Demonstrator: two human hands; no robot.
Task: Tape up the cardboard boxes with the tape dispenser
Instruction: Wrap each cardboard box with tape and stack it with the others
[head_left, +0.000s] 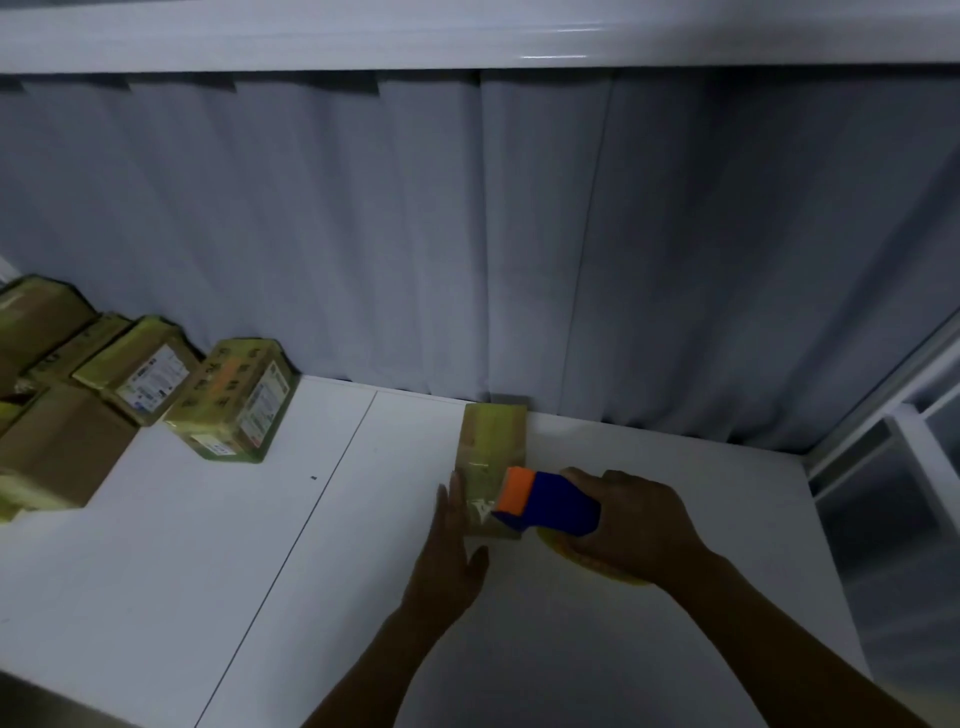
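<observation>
A small cardboard box (491, 441), partly covered in yellowish tape, lies on the white table (260, 545) near the grey curtain. My right hand (634, 525) grips a blue and orange tape dispenser (545, 501) whose orange end rests on the box's near right part. A yellow tape roll (587, 564) shows under that hand. My left hand (449, 556) has straight fingers pressed against the box's left side.
Several taped cardboard boxes (228, 400) with labels are piled at the table's left back edge. A grey curtain (519, 234) hangs behind the table. A white frame with panes (893, 467) stands at the right edge. A dark seam (311, 499) runs across the tabletop.
</observation>
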